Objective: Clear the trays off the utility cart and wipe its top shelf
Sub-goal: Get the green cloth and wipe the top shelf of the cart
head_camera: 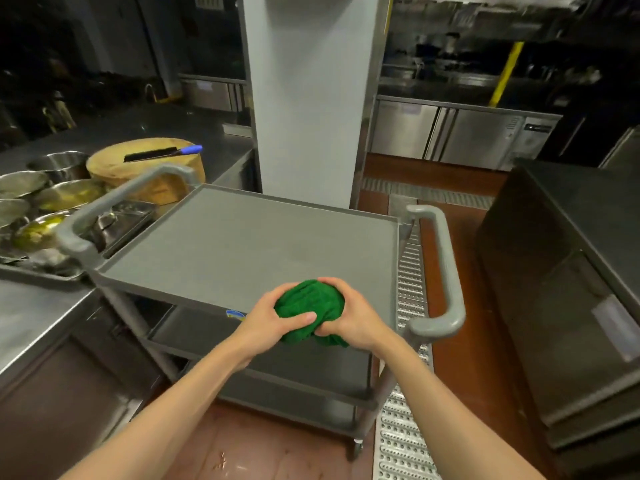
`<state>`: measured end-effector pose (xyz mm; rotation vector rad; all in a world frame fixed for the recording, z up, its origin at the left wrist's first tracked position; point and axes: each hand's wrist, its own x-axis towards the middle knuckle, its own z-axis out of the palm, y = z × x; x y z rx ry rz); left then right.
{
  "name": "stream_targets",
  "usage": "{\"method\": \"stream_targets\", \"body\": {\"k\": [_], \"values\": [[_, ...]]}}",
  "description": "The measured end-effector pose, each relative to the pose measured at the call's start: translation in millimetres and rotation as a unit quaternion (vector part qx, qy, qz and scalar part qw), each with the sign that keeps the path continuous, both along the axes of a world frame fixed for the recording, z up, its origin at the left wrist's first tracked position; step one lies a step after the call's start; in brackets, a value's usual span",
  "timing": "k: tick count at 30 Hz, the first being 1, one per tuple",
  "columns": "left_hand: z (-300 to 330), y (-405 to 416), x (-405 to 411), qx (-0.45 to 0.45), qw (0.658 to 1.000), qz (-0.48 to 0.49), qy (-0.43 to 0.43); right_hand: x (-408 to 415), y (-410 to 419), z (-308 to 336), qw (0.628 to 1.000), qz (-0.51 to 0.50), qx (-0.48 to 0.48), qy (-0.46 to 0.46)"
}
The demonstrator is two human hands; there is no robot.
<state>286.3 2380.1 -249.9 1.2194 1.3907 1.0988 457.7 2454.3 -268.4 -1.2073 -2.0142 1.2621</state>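
Left hand (273,318) and right hand (349,315) both clenched around bunched green cloth (309,306), above near edge of utility cart's top shelf (242,244).

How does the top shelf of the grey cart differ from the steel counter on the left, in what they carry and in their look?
The top shelf is bare, matte grey; the steel counter is shiny and carries a tray of metal bowls and a round chopping block. Both hands, left hand and right hand, hold a green cloth over the shelf's near edge, not over the counter. Both surfaces are flat.
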Motion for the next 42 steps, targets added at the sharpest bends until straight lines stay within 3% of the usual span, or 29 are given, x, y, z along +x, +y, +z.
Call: {"method": "stream_targets", "body": {"k": [10,23,37,39,42], "values": [[-58.2,162.9,-44.8,0.002,0.977,-0.094,0.193,-26.8,116.0,-35.8,0.993,-0.074,-0.017,-0.095],[-83.9,365.4,-1.3,0.109,0.922,-0.291,0.232,0.3,237.1,-66.2,0.944,-0.285,0.025,-0.162],[-128.3,539.2,40.8,0.197,0.911,-0.224,0.286,26.5,410.0,-106.7,0.914,-0.317,0.137,-0.214],[-143.1,552.6,40.1,0.215,0.897,-0.214,0.321,26.3,424.4,-124.0,0.908,-0.299,0.159,-0.245],[-168.7,566.0,36.4,0.237,0.850,-0.235,0.407,25.3,435.0,-153.4,0.899,-0.262,0.175,-0.304]]}}
